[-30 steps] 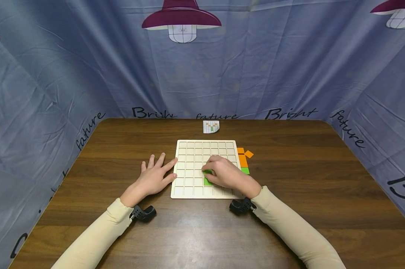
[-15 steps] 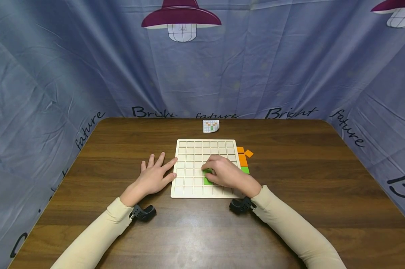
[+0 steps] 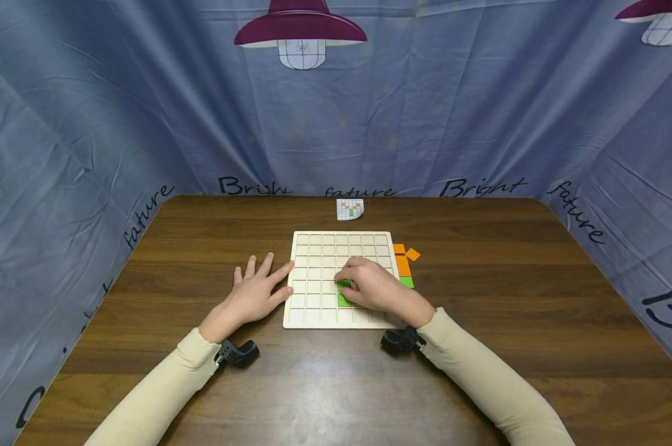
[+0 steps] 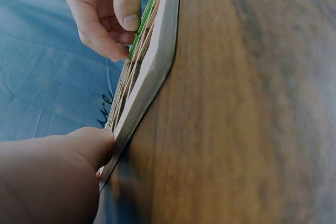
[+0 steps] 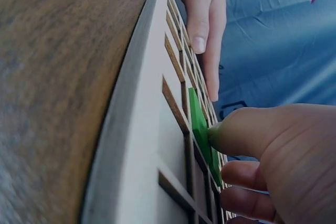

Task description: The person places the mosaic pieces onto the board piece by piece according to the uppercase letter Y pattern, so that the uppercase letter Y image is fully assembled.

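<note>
A cream-coloured board (image 3: 312,319) with a grid of square recesses lies on the table. My right hand (image 3: 371,286) is over it, thumb and fingers bent down at a green tile (image 3: 344,301). In the right wrist view the thumb touches the face of the green tile (image 5: 197,116), which sits on the grid slightly raised along one edge. From the left wrist view, thumb and fingertips lie at opposite ends of the tile. My left hand (image 3: 253,297) rests spread on the table, its thumb and index finger touching the board's left edge.
Beside the board's right edge lie several orange tiles (image 3: 403,266) and a green tile (image 3: 406,282). A small paper card (image 3: 349,210) with a coloured grid pattern is behind the board. A blue printed curtain (image 3: 336,124) surrounds the brown wooden table (image 3: 497,266).
</note>
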`<state>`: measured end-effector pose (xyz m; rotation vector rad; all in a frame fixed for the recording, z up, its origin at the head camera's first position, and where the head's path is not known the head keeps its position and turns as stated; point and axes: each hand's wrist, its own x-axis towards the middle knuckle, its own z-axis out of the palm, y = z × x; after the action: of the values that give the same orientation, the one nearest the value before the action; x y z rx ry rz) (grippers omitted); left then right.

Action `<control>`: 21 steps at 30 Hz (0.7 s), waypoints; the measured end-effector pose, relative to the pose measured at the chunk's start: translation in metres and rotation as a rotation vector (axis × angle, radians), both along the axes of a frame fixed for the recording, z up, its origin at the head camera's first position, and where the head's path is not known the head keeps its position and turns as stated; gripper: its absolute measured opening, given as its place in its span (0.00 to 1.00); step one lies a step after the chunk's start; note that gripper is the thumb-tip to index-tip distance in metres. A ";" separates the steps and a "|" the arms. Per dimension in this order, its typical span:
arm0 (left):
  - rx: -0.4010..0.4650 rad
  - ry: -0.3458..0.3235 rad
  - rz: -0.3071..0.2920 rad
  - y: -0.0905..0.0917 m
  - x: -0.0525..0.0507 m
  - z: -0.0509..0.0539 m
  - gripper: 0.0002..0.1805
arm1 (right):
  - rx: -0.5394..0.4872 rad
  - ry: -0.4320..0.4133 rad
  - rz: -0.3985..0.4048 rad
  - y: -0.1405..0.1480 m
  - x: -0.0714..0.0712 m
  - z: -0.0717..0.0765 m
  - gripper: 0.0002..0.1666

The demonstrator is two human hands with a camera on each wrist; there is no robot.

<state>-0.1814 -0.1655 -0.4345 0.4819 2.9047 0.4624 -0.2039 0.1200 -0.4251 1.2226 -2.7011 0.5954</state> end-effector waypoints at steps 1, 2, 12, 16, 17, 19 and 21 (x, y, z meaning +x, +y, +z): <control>-0.001 0.000 -0.001 0.000 0.000 0.000 0.34 | -0.001 -0.001 -0.002 0.000 0.000 0.000 0.12; -0.003 0.000 -0.002 0.000 0.000 0.000 0.34 | -0.001 -0.001 -0.004 0.001 0.000 0.001 0.12; -0.001 0.005 -0.004 0.001 0.001 -0.001 0.34 | -0.034 -0.024 -0.039 0.017 0.002 0.009 0.14; 0.003 0.011 0.000 0.001 0.000 -0.001 0.33 | -0.032 -0.046 -0.068 0.028 0.001 0.012 0.14; 0.003 0.012 0.001 0.001 0.000 -0.001 0.33 | -0.029 -0.046 -0.077 0.031 0.001 0.013 0.14; 0.003 0.013 0.000 0.001 0.000 -0.001 0.33 | -0.028 -0.051 -0.091 0.039 0.002 0.013 0.14; 0.004 0.013 0.001 0.000 0.000 -0.001 0.33 | -0.027 -0.051 -0.106 0.047 0.002 0.013 0.14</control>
<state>-0.1812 -0.1651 -0.4350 0.4858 2.9171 0.4667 -0.2016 0.1674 -0.4121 1.0637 -2.7695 0.6548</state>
